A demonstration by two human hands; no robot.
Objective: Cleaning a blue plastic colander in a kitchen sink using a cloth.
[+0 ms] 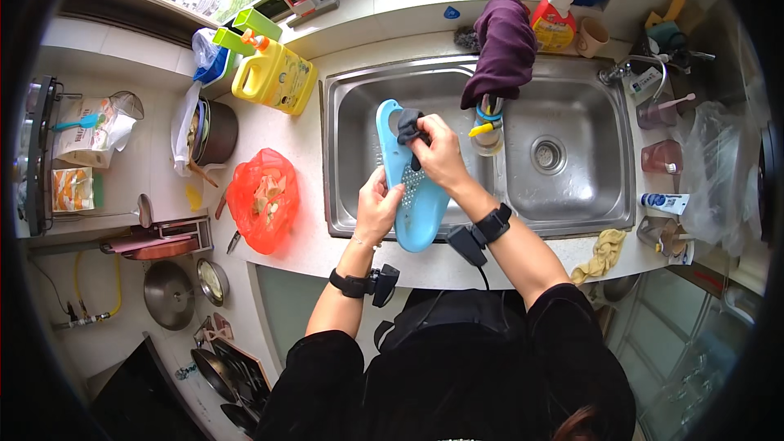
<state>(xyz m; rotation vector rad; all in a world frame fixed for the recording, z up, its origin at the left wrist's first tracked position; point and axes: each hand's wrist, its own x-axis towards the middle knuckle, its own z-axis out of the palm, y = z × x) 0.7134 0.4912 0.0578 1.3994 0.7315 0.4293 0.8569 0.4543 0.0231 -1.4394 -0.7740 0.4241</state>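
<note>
Over the left basin of a steel double sink (343, 196), a long light-blue plastic piece (422, 220) is held at a tilt. It has a loop-shaped opening at its far end and a patch of small holes or studs in the middle; its exact kind I cannot tell. My left hand (378, 205) grips its left edge, thumb on top. A bunched dark grey cloth (409, 125) is pinched in the fingers of my right hand (438, 153), against the piece near the loop. My right hand covers part of the surface.
A purple cloth (505, 43) drapes the faucet above the divider. Left stand a yellow jug (275, 76) and a red plastic bag (263, 196) with scraps. A spray bottle (557, 12) is behind the sink; a yellow rag (600, 257) lies at the front edge.
</note>
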